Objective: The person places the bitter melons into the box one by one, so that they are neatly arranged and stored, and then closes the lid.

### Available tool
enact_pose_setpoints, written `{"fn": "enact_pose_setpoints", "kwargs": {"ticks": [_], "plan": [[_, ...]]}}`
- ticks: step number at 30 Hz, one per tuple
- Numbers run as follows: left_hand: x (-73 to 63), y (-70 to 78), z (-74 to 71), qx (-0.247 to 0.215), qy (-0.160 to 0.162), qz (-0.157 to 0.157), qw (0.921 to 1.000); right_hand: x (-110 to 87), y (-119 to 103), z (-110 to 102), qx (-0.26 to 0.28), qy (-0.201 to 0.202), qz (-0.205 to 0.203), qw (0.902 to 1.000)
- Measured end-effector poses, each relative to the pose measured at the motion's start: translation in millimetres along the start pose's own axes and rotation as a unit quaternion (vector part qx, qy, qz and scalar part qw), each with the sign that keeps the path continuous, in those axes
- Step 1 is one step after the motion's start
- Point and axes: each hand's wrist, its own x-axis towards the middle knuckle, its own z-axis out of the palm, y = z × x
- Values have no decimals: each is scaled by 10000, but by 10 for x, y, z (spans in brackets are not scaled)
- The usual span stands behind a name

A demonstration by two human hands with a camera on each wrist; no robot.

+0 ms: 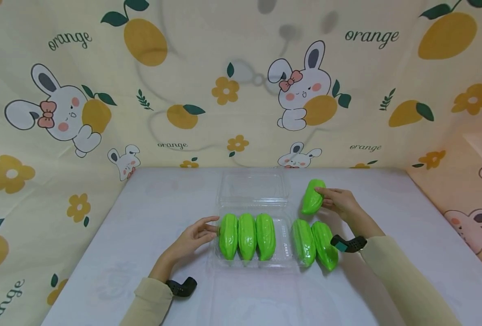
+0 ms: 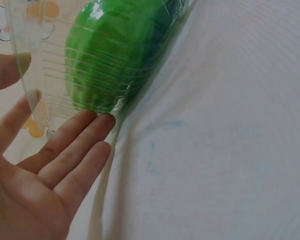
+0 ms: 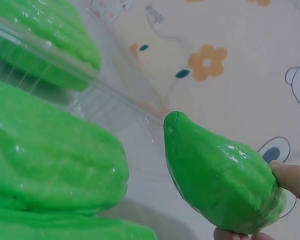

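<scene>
A clear plastic box (image 1: 283, 242) stands on the table with three glossy green gourd-shaped vegetables (image 1: 247, 237) side by side in it, at its left and middle. My left hand (image 1: 196, 235) is at the box's left side; its fairly straight fingers (image 2: 77, 145) reach the ribbed clear wall in the left wrist view. Between thumb and fingers, my right hand (image 1: 340, 202) pinches another green gourd-shaped vegetable (image 1: 313, 197) above and right of the box. In the right wrist view that held gourd (image 3: 222, 175) has its pointed end away from the thumb.
Right of the box, two more green gourds (image 1: 304, 243) lie close together on the white tabletop (image 1: 143, 235). The box's clear lid (image 1: 253, 185) is folded back behind it. A patterned cloth (image 1: 208, 68) hangs at the back.
</scene>
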Motion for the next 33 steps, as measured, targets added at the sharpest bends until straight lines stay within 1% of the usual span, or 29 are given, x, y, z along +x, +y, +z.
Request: {"fn": "enact_pose_setpoints", "kwargs": {"ticks": [6,8,13,19,24,33], "plan": [[-1,-2,2,37,14,13,10000,-58,-35,19,-190,-22,-31,9998],[-1,-4,4,65,41,-27,10000,-71,-42,24,-204,-9,-25,9998],[-2,2,3,98,68,-113,9999,-106,-52,31,-113,-32,-4,9999],[-2,17,17,5,79,-118,9999,-141,-47,39,8,-93,48,9999],[-8,18,31,-32,87,-83,9999,-162,-33,62,-6,-176,72,9998],[-7,20,19,-36,55,-46,10000,-212,-16,112,-339,-302,4,9990]]}}
